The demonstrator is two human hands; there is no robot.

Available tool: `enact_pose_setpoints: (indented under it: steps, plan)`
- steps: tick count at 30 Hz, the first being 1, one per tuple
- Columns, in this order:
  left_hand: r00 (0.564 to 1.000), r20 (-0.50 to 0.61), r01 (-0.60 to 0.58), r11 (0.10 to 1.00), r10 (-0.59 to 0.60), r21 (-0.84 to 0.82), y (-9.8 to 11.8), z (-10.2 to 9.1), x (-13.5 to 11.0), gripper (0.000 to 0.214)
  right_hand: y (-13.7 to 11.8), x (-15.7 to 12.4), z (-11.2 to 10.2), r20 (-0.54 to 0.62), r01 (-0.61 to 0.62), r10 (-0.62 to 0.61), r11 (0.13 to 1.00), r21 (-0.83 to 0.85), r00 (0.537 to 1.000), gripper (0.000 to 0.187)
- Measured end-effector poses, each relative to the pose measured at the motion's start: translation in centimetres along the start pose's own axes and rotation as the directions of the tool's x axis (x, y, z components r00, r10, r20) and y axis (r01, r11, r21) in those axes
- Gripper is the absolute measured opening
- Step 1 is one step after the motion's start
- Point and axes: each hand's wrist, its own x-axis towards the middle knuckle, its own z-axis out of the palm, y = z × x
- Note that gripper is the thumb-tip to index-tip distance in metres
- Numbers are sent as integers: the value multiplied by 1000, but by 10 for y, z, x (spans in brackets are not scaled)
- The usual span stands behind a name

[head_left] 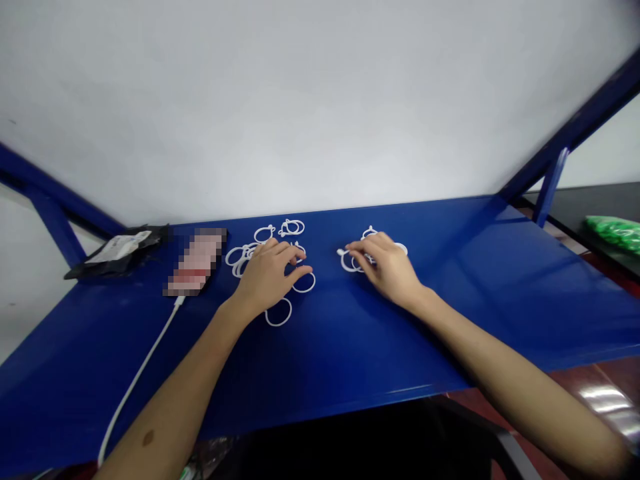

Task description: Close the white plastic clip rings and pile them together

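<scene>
My left hand is over a loose group of thin white plastic rings, thumb and forefinger apart with a gap between them. One white ring lies just under its thumb, and another ring is near the wrist. More rings show left of the hand, partly covered by it. My right hand is at a smaller group of white rings, fingertips and thumb pinched at a ring with a small knob. Part of another ring shows beyond its knuckles. The hand hides the rest of this group.
Behind the rings, a white wall rises from the blue tabletop. On the left lie a blurred-out phone with a white cable and a black plastic packet. Blue braces flank the table; a green bag is at far right.
</scene>
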Motion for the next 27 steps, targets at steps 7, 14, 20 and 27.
enact_pose_setpoints:
  steps: [7,14,20,27]
  plan:
    - [986,168,-42,991,21,126,-7,2,-4,11,45,8,-10,-99,-120,105,980,-158,990,25]
    - [981,194,-38,997,23,74,2,1,-1,11,41,4,-7,-110,-110,79,941,-319,991,28]
    - [998,60,36,993,-29,-116,17,-1,-1,7,0,0,-2,-44,-6,2,996,-86,999,25]
    - [993,56,120,888,-106,-444,33,-6,-4,9,-32,-13,12,113,-63,36,967,246,993,22]
